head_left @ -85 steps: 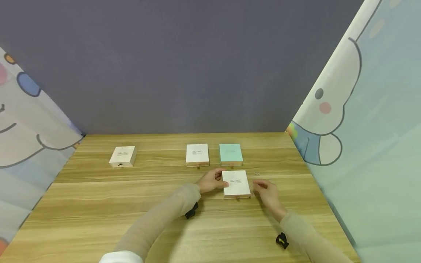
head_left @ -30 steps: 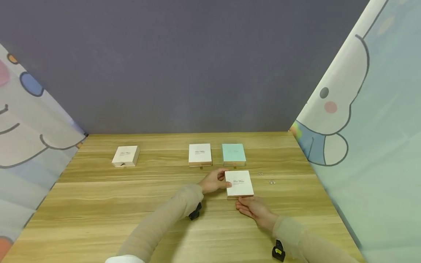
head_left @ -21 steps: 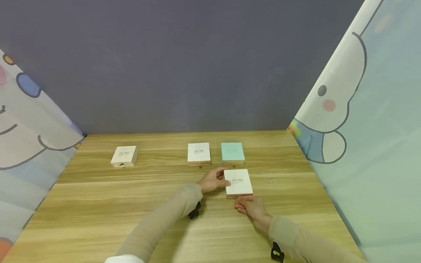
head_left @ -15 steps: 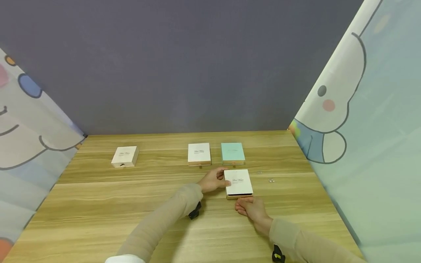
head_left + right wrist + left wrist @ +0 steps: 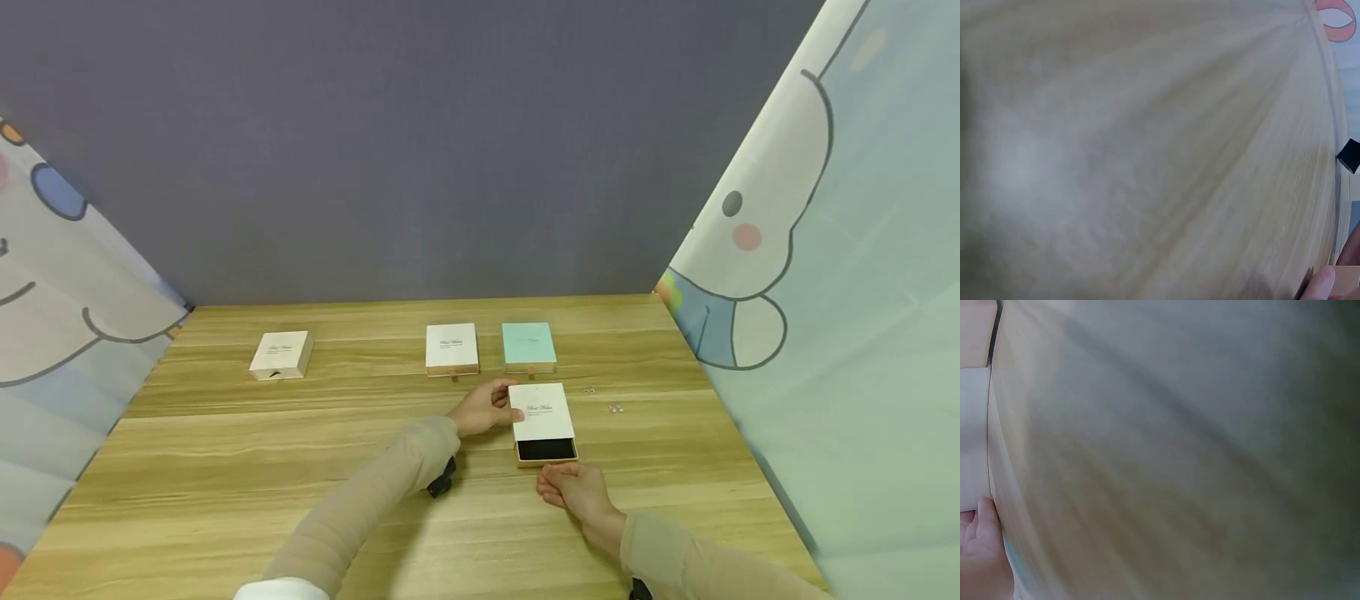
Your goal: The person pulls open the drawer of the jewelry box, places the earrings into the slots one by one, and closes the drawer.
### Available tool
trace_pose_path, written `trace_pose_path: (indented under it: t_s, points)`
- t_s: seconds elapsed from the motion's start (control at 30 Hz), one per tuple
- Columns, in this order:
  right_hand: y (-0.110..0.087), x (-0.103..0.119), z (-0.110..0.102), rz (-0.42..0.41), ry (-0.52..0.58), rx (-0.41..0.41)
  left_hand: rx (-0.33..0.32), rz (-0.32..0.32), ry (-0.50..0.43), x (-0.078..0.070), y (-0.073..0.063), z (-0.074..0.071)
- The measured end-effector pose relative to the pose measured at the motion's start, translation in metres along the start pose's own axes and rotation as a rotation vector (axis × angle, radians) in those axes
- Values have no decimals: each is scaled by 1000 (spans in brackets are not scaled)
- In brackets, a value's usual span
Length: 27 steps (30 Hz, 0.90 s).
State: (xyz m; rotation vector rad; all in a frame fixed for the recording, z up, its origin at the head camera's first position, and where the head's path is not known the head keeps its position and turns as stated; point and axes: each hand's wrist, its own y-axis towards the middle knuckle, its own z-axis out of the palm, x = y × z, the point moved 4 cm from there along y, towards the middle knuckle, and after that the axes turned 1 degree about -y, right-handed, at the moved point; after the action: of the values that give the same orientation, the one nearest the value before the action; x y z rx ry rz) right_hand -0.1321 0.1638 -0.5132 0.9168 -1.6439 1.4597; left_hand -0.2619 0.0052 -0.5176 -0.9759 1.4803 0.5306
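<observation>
Gripping a white box (image 5: 540,412) by its left side, the left hand (image 5: 478,411) holds it nearer the right edge of the desk (image 5: 210,467) than the left. The drawer (image 5: 528,462) juts away from the far edge toward the nearer right hand (image 5: 580,493), which pinches its front.

Head view evenly, moderately lit; soft shadow on the surface (image 5: 187,475) below the left hand (image 5: 480,411). Both wrist views hazy, blurred, edges bowed; the right shows pale glare away from the right hand (image 5: 1320,285).
</observation>
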Motion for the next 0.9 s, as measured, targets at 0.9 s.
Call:
trace_pose_path:
  t_s: [0.9]
  points:
    - [-14,-9,-2,10,14,36,9,27,-53,-21,-14,1]
